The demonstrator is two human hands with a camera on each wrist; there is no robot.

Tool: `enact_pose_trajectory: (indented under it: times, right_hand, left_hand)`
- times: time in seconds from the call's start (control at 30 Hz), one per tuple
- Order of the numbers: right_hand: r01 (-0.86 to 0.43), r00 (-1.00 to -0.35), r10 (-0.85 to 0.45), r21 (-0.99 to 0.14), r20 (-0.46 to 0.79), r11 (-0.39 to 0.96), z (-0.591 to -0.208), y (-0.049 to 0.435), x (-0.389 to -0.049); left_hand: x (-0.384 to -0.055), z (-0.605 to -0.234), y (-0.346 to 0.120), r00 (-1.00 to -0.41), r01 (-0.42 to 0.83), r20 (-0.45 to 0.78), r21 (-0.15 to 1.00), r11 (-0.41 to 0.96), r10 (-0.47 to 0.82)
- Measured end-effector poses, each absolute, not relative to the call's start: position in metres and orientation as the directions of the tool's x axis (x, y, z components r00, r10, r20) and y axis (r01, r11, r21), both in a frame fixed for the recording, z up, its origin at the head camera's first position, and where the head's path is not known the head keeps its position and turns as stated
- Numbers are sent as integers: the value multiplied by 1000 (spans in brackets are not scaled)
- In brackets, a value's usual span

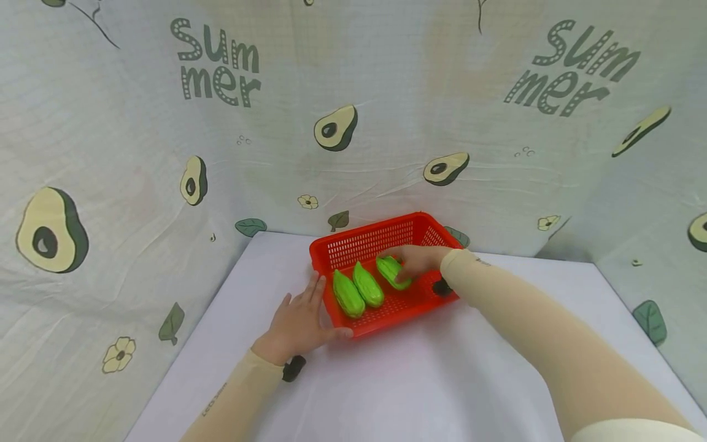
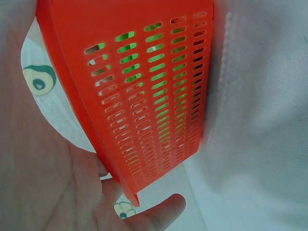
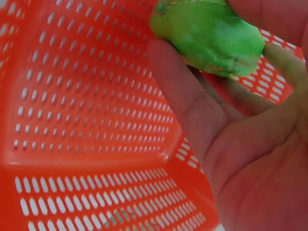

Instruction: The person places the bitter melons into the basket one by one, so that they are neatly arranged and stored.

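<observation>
Inside a red perforated basket, three bright green, ridged, pointed vegetables lie in a slanting row. My right hand reaches in from the right and grips the rightmost green vegetable, thumb and fingers on opposite sides of it. The right wrist view shows this vegetable between thumb and fingers, above the basket floor. My left hand rests at the basket's left end, fingers straight along the rim and thumb out by the near corner. The middle vegetable and the left one lie side by side.
The basket stands on a white-covered table, near its back edge. Behind and beside it hangs a pale cloth printed with avocados, leaves and lettering. Dark wrist devices show at the left wrist and right wrist.
</observation>
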State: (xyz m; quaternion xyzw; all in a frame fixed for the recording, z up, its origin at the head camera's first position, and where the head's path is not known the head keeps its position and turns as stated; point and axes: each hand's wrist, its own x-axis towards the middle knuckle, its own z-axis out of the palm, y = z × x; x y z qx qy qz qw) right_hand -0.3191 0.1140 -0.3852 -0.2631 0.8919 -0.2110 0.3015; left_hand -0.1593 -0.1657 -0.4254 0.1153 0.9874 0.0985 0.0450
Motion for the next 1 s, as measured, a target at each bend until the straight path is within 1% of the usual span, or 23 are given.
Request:
enact_pose_trajectory:
  times: [0.17,0.4,0.53,0.83,1.0]
  right_hand:
    - [-317,-665,-578,-522,-473,792,-394,103,-321]
    - [-297,-694,-525,-469,-492,832,-402,99,-326]
    - [-297,-700,-513,-451,-496,842,-405,98,-328]
    - [-257,-695,-504,-477,-513,840,-409,93,-330]
    - [-272,-699,-507,-469,-504,840,-410,89,-329]
  left_hand:
    - [-159,-426,-166,-968,224,-67,203,953,242]
    - [-160,-425,-165,-967,224,-73,206,953,243]
    - [-161,-425,-164,-967,223,-75,201,954,242]
    - [-160,-424,-165,-967,225,-78,196,955,244]
    - [-160,-424,-165,-968,214,-87,199,956,235]
